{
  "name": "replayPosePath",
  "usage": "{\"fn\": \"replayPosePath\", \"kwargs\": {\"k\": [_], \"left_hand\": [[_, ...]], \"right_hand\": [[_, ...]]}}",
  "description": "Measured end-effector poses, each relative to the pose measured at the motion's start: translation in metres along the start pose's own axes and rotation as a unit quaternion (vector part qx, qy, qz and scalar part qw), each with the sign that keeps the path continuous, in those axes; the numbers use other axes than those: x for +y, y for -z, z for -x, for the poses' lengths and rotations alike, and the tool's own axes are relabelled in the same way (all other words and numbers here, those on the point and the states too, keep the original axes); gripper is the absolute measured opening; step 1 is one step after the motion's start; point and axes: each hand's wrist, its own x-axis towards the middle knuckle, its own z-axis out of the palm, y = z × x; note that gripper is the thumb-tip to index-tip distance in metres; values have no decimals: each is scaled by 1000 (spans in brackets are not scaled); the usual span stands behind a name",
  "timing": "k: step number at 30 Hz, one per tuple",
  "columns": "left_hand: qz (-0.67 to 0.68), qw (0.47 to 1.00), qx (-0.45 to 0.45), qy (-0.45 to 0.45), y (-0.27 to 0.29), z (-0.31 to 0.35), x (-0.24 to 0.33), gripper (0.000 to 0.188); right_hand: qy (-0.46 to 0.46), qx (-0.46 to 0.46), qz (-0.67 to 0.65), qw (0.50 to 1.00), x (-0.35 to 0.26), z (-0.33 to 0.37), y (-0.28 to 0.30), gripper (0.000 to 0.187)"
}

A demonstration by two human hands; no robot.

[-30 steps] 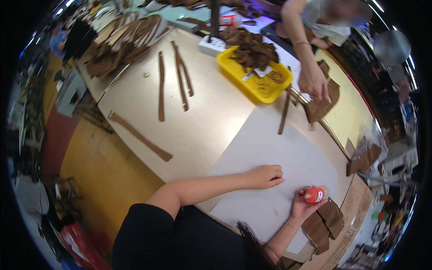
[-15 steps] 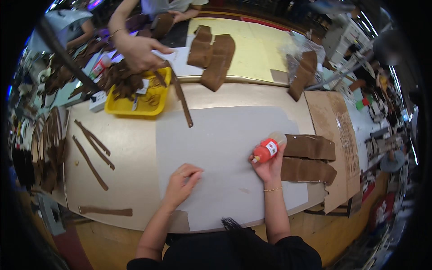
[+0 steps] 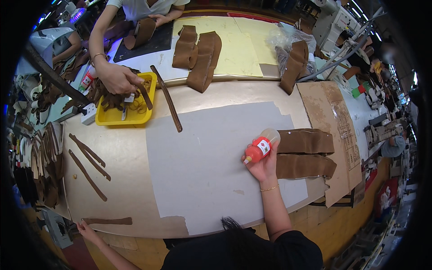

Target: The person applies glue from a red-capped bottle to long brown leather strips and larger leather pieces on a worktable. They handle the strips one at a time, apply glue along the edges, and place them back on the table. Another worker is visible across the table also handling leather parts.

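Note:
My right hand (image 3: 263,164) is wrapped round a red squeeze bottle (image 3: 259,149) with a clear end and a white label. The bottle is tilted, its pale nozzle toward the lower left, above the grey sheet (image 3: 202,166). Far to the lower left, my left hand (image 3: 86,230) has its fingertips closed at the left end of a short brown strip (image 3: 110,221), which lies along the table's near edge. Just right of the bottle, two wide brown pieces (image 3: 306,141) lie one below the other, partly on cardboard (image 3: 344,157).
Across the table a co-worker's hand (image 3: 119,78) holds a brown strip over a yellow basket (image 3: 123,120) of brown strips and rubber bands. One long strip (image 3: 167,101) lies beside it. Several thin strips (image 3: 87,175) lie at left. More wide brown pieces (image 3: 204,63) are at the back.
My left hand has gone from the grey sheet to the short strip at the lower left. My right hand keeps the bottle. The co-worker's hand has moved from the long strip to the basket.

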Motion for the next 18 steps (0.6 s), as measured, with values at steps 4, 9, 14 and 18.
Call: {"fn": "replayPosePath", "kwargs": {"k": [4,9,14,18], "left_hand": [[-186,979,-72,-41,-28,33,-2,58],[-236,970,-41,-37,-43,60,17,64],[-224,972,-37,-55,-37,55,2,62],[-213,975,-30,-48,-42,53,1,58]], "right_hand": [[4,-5,5,1000,-1,1,3,67],[3,-11,3,1000,-1,1,2,66],[5,-10,15,1000,-1,0,0,66],[13,16,9,1000,-1,2,1,66]]}}
